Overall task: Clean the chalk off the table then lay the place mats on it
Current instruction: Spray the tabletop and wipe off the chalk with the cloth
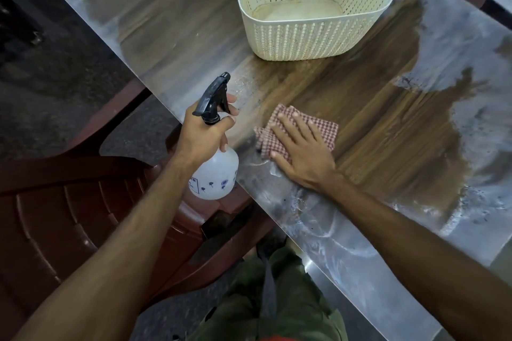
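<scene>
Checked red-and-white cloth (pixel 299 130) lies on the table (pixel 388 124) near its front edge, pressed under the flat, spread right hand (pixel 302 152). Judged soft, limp, light: best held by palm pressure. Left hand (pixel 205 130) grips the spray bottle (pixel 214 163) by its neck

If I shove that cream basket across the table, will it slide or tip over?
The cream basket would probably slide: its base looks wide and flat on the table. It looks empty and is perforated plastic, so likely light. A push high on the rim might tilt it.
</scene>
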